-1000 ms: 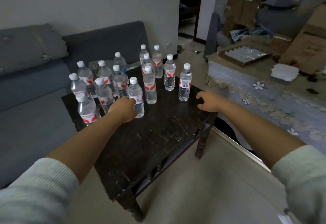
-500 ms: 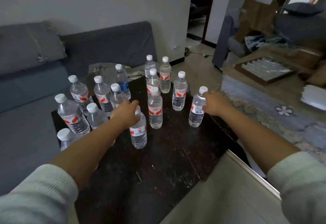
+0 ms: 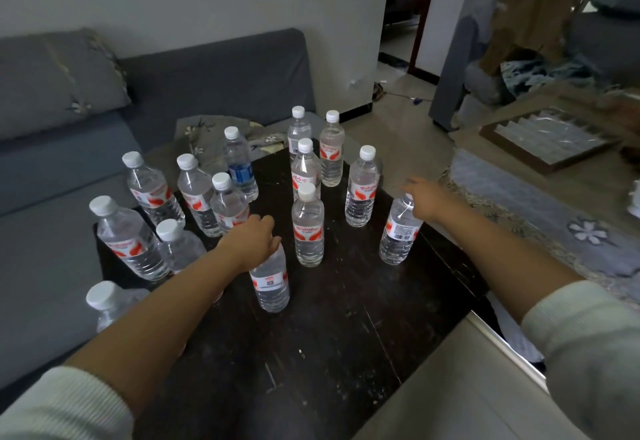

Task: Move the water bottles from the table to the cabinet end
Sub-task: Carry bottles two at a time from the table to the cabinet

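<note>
Several clear water bottles with white caps and red-and-white labels stand on a dark wooden table (image 3: 346, 335). My left hand (image 3: 251, 242) is closed over the top of the nearest bottle (image 3: 270, 280), hiding its cap. My right hand (image 3: 427, 199) grips the neck of the rightmost bottle (image 3: 398, 235) near the table's right edge. Both bottles stand upright on the table. Between them stands another bottle (image 3: 308, 228). One bottle with a blue label (image 3: 239, 166) stands towards the back.
A grey sofa (image 3: 207, 72) runs behind and left of the table, with a patterned cloth (image 3: 201, 134) at the table's far edge. To the right is a surface with a flowered blue cover (image 3: 554, 218) and a framed tray (image 3: 547, 134). A doorway (image 3: 405, 24) opens beyond.
Both hands reached forward to the bottles: the left closed over the near bottle's top, the right came onto the rightmost bottle's neck. The camera moved closer over the table.
</note>
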Motion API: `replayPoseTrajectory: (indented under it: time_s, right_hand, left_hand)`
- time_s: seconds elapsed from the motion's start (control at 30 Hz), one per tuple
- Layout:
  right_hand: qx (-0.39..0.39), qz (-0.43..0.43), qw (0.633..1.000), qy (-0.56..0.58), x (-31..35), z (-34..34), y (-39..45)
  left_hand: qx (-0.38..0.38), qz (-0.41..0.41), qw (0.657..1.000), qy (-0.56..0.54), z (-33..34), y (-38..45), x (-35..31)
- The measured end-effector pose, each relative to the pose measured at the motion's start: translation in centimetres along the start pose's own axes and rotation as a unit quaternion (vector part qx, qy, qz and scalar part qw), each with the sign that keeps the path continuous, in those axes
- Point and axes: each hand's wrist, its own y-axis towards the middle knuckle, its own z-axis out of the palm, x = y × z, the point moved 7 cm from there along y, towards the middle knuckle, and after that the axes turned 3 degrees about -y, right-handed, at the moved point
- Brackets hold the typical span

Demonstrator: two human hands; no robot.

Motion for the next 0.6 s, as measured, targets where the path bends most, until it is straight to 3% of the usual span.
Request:
replayPoseTrajectory:
  time_s: [0.23,0.37,0.47,0.6]
  right_hand:
    - [0.051,-0.053,0.997,-0.007,0.2,-0.4,1.6]
    - [0.008,-0.042,0.999,-0.024,0.0,0.9,1.8]
    - [-0.030,-0.039,0.999,-0.019,0.0,1.4,1.5]
    - [-0.048,-0.060,0.997,-0.023,0.0,1.7,1.5]
  left_hand:
    - [0.067,0.069,0.995,0.028,0.6,-0.4,-0.8]
    - [0.098,0.084,0.991,0.037,0.6,-0.6,-1.1]
    - [0.101,0.040,0.994,0.031,0.7,-0.6,-1.0]
    - [0.048,-0.068,0.996,0.028,0.9,-0.3,-1.2]
